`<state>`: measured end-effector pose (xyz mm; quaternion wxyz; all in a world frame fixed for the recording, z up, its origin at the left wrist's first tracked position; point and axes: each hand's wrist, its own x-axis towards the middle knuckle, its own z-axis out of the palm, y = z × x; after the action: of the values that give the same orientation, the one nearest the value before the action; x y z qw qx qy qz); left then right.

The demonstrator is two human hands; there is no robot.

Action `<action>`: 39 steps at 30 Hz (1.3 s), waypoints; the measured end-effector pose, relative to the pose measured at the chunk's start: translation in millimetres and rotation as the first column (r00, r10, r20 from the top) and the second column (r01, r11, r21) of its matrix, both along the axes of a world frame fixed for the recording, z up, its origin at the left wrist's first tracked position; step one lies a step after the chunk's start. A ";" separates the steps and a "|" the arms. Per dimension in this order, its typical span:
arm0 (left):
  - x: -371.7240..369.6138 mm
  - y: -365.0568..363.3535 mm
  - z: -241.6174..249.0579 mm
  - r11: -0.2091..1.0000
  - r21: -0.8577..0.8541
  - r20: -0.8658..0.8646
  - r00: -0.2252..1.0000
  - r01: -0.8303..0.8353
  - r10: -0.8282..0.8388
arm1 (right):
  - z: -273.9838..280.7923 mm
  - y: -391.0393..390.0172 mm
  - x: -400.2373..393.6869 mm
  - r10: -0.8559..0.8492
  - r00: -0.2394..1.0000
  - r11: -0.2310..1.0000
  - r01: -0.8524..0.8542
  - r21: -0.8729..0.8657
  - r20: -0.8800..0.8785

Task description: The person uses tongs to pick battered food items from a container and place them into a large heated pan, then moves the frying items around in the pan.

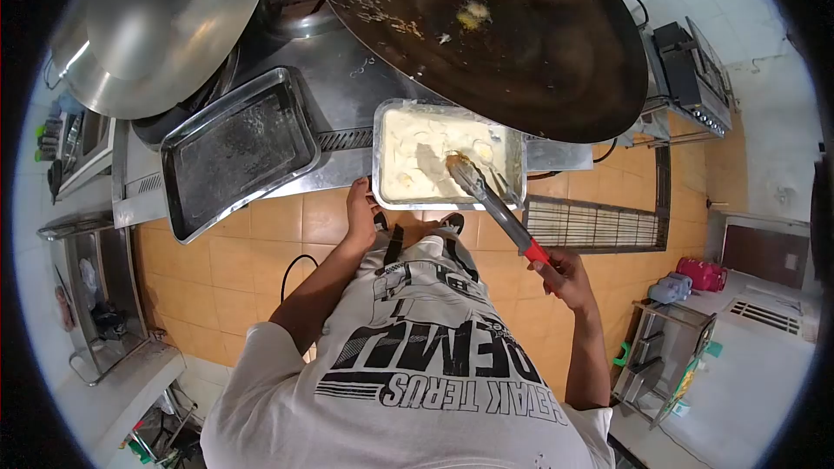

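Note:
A rectangular tray (377, 156) full of pale, creamy batter sits at the edge of the steel counter, in front of my body. My right hand (563, 280) is closed around the red and black handle of a pair of tongs (504, 211). The metal tips of the tongs reach into the batter, touching a browned lump there. Other pieces coated in batter show around it. At the tray's near left corner is my left hand (361, 214), its fingers curled against the rim; the fingertips are partly hidden.
A large dark wok (521, 43) with crumbs in it looms beyond the tray. To the left lie an empty black baking tray (239, 152) and a big metal lid or bowl (165, 17). A floor grate (599, 224) is at the right, and a steel counter (347, 74) runs behind.

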<state>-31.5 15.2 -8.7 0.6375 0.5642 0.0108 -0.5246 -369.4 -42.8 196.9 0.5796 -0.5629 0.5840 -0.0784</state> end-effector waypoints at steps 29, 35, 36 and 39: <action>4.3 1.3 7.8 0.999 -0.009 -0.018 0.999 0.045 -0.046 | -22.5 11.3 -12.5 -0.236 0.896 0.956 0.143 0.258 0.378; 5.5 4.0 -8.6 0.995 -0.019 -0.005 0.995 0.095 -0.095 | -49.2 9.7 -15.5 -0.167 0.948 0.971 0.111 0.213 0.271; 5.6 2.5 -5.8 0.995 -0.014 -0.009 0.995 0.095 -0.095 | -48.2 9.4 -14.1 -0.175 0.945 0.969 0.114 0.221 0.278; 5.3 3.6 -0.2 0.996 -0.003 -0.015 0.996 0.088 -0.088 | -43.2 12.5 -9.9 -0.216 0.920 0.949 0.119 0.292 0.327</action>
<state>-26.2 18.7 -8.9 0.6141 0.5595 -0.0100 -0.5564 -379.3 -30.3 153.7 0.7368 -0.4039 0.5213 -0.1490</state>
